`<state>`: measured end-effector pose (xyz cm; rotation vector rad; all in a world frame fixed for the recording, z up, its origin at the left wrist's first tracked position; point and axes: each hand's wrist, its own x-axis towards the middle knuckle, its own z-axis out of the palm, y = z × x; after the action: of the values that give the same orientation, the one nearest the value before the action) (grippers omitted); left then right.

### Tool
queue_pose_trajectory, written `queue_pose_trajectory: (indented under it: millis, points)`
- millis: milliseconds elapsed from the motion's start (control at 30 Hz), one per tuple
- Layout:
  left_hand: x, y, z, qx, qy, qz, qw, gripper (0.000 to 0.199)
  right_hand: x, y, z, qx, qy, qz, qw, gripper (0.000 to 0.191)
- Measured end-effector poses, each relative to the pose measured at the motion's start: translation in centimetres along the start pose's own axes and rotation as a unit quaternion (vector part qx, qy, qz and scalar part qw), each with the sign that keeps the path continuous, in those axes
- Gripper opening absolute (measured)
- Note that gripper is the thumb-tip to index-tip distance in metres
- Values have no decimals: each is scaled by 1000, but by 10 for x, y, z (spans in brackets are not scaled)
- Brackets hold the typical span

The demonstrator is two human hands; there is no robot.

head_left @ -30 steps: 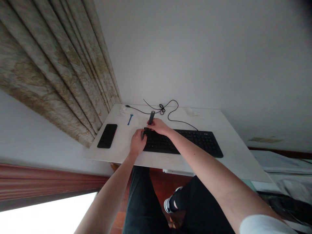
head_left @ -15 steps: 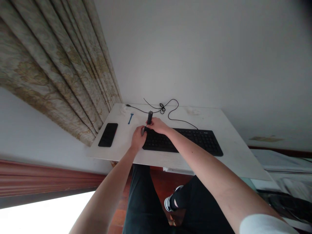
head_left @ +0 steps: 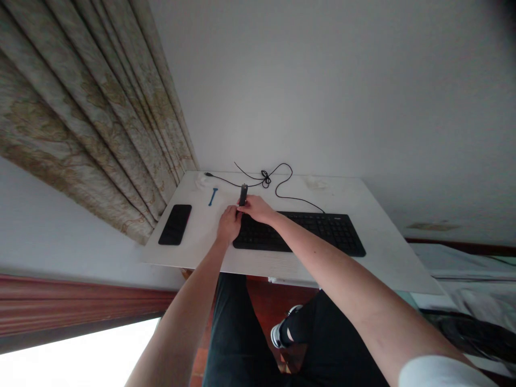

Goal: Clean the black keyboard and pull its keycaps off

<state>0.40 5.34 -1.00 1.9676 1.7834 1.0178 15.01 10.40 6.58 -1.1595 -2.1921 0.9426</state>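
A slim dark stick-shaped tool with a lighter tip stands nearly upright above the keyboard's far left corner; its exact kind is unclear. Around its lower part, the fingers of my right hand are closed. My left hand meets them from the left, fingers bent together at the tool's base; what they pinch is hidden. Beneath both hands lies a black keyboard, its left end partly covered by them.
On the white table, a black phone lies at the left, and a small blue tool lies farther back. The keyboard's bundled cable runs along the rear by the wall. A patterned curtain hangs at the left.
The dark tool leans slightly less forward, and my hands have drawn closer together at its base. The whole view has shifted a little.
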Motion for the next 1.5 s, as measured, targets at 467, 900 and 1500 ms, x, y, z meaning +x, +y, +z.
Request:
queue_pose_trajectory:
  millis: [467,900,1500]
  points:
    - [-1,2,-1,63,-26,-3,998,20,-2,1,3,-1,16,-16,1000,9]
    - [0,1,-2,61,-43,-4,997,20,-5,0,3,7,25,-6,1000,10]
    - [0,1,0,55,-42,-7,998,21,-6,-4,6,-45,17,-41,998,8]
